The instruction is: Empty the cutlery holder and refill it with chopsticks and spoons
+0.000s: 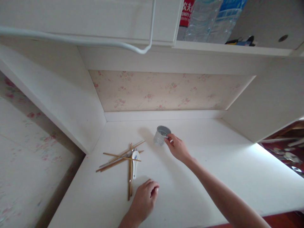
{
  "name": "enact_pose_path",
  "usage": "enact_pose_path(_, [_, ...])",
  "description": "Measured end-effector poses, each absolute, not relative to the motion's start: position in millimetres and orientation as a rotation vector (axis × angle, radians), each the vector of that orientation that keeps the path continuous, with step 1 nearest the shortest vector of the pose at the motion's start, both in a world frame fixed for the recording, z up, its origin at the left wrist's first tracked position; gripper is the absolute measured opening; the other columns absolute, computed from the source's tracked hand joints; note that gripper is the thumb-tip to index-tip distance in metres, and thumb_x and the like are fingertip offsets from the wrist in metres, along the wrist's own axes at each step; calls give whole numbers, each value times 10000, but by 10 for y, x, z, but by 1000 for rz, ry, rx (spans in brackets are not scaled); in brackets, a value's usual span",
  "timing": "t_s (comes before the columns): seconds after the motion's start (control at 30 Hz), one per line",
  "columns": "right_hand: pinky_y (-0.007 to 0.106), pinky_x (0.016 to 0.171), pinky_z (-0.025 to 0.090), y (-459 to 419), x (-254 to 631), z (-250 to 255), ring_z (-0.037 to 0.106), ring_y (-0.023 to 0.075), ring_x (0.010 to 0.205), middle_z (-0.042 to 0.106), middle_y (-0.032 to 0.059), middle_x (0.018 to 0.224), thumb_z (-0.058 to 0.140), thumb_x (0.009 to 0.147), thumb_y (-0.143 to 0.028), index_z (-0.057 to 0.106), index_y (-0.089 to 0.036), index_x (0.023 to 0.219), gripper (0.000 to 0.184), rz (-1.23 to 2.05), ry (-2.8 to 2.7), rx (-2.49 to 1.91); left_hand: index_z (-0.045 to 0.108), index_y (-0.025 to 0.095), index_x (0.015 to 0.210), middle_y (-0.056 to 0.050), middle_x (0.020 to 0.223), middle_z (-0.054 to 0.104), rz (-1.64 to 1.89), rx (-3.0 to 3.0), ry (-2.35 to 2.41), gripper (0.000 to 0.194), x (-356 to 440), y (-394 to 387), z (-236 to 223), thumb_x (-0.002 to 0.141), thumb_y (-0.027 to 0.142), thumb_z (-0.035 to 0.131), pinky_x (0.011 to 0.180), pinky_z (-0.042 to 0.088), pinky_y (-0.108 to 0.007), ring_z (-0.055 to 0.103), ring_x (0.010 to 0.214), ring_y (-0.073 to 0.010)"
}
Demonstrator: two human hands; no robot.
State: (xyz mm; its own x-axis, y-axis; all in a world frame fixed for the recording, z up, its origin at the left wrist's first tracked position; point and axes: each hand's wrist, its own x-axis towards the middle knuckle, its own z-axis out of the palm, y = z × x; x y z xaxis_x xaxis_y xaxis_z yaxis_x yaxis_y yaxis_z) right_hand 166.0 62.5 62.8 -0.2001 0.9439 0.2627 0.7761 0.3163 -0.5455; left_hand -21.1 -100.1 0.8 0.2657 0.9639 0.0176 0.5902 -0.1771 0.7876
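Note:
A grey utensil holder (pixel 159 138) with small holes in its side stands on the white tabletop. My right hand (pixel 177 147) pinches its rim on the near right side. My left hand (pixel 144 199) rests on the table closer to me, fingers curled in and nothing visible in them. Left of the holder, several wooden chopsticks (pixel 129 185) lie crossed in a loose pile. Among them is a white soup spoon (pixel 134 166) with a blue mark in its bowl, one chopstick crossing it. A thin metal utensil (pixel 106 164) lies partly hidden among the sticks.
White side panels (pixel 59 95) flank the tabletop (pixel 190 202), with floral wallpaper (pixel 152 91) behind. A shelf overhead holds clear plastic bottles (pixel 204 19), and a white cable (pixel 106 42) hangs in front of the cabinet. The table's edge shows at the lower right.

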Motion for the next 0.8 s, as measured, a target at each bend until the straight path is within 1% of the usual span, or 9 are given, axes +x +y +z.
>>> enact_pose_path(0.1, [243, 574, 417, 265, 1779, 556, 606, 137, 602, 679, 13, 843, 414, 937, -421, 544, -231, 1081, 271, 439, -2031, -1497, 633, 212, 898, -19, 851, 634, 683, 1874, 1407, 224, -195, -1007, 33, 881, 155, 418, 715, 417, -235, 574, 773, -141])
enact_pose_path(0.23, [244, 576, 425, -62, 1846, 449, 627, 146, 637, 678, 19, 874, 391, 953, -408, 534, -239, 1086, 258, 454, -2069, -1504, 629, 213, 892, -16, 852, 629, 677, 1858, 1405, 220, -183, -1010, 44, 880, 149, 419, 707, 415, -227, 572, 773, -136])
enact_pose_path(0.33, [240, 575, 428, -171, 1859, 375, 637, 146, 653, 672, 23, 903, 370, 965, -388, 522, -238, 1088, 246, 451, -2118, -1480, 628, 215, 894, -15, 848, 626, 672, 1844, 1400, 212, -178, -1000, 48, 881, 155, 424, 701, 416, -224, 570, 762, -133])
enact_pose_path(0.5, [241, 583, 431, -205, 1864, 334, 642, 150, 666, 662, 27, 887, 351, 975, -350, 518, -234, 1111, 244, 393, -2209, -1430, 631, 218, 903, -17, 864, 632, 656, 1811, 1378, 202, -171, -986, 86, 889, 177, 433, 705, 426, -217, 577, 768, -130])
enact_pose_path(0.57, [245, 583, 435, -207, 1869, 349, 642, 154, 672, 660, 25, 884, 352, 974, -342, 514, -237, 1135, 251, 371, -2231, -1418, 634, 222, 912, -15, 866, 641, 649, 1790, 1368, 198, -190, -979, 116, 898, 207, 437, 706, 434, -212, 582, 764, -127])
enact_pose_path(0.67, [246, 588, 449, -222, 1890, 350, 627, 140, 640, 656, 18, 882, 370, 966, -343, 478, -248, 1220, 292, 404, -2214, -1380, 638, 228, 940, -14, 884, 663, 663, 1756, 1397, 213, -311, -918, 190, 917, 280, 433, 711, 450, -208, 597, 761, -124])
enact_pose_path(0.73, [235, 591, 460, -239, 1920, 295, 609, 122, 608, 651, 7, 865, 398, 953, -351, 449, -259, 1265, 329, 474, -2125, -1366, 634, 228, 971, -19, 905, 675, 698, 1742, 1483, 238, -472, -818, 265, 923, 336, 427, 719, 462, -214, 608, 767, -129])
enact_pose_path(0.8, [216, 572, 461, -252, 1961, 177, 595, 110, 585, 641, -7, 820, 423, 938, -369, 451, -259, 1257, 339, 560, -1950, -1404, 623, 222, 993, -26, 903, 681, 739, 1749, 1611, 266, -682, -664, 353, 923, 378, 418, 729, 473, -228, 618, 779, -140])
